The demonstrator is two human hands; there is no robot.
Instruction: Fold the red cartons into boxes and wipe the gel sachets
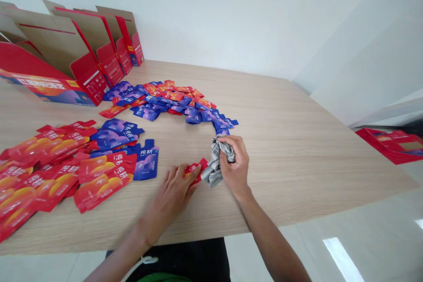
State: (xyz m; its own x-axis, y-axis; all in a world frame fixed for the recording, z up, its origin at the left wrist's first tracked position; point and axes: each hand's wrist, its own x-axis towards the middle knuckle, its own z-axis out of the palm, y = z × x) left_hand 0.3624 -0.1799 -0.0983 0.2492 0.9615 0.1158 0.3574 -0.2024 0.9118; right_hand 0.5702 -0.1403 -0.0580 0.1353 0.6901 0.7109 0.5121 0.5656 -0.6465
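Note:
My left hand (pixel 174 186) lies low on the table, its fingers holding down a small red pouch (pixel 194 172); the hand covers part of the pouch. A crumpled grey striped cloth (pixel 214 165) is bunched in my right hand (pixel 235 162), which is closed around it. The cloth's lower end reaches the pouch's right side. Just beyond the right hand, a blue pouch (pixel 222 132) ends a curved row of blue and red pouches (pixel 178 99). Left of my left hand lies a flat blue pouch (pixel 146 163), beside a heap of red pouches (pixel 56 154).
Open red cardboard boxes (pixel 87 75) stand in a row at the back left against the white wall. At the far right, another red box (pixel 393 143) sits past the table's edge. The wooden table (pixel 297 141) extends to the right of my hands.

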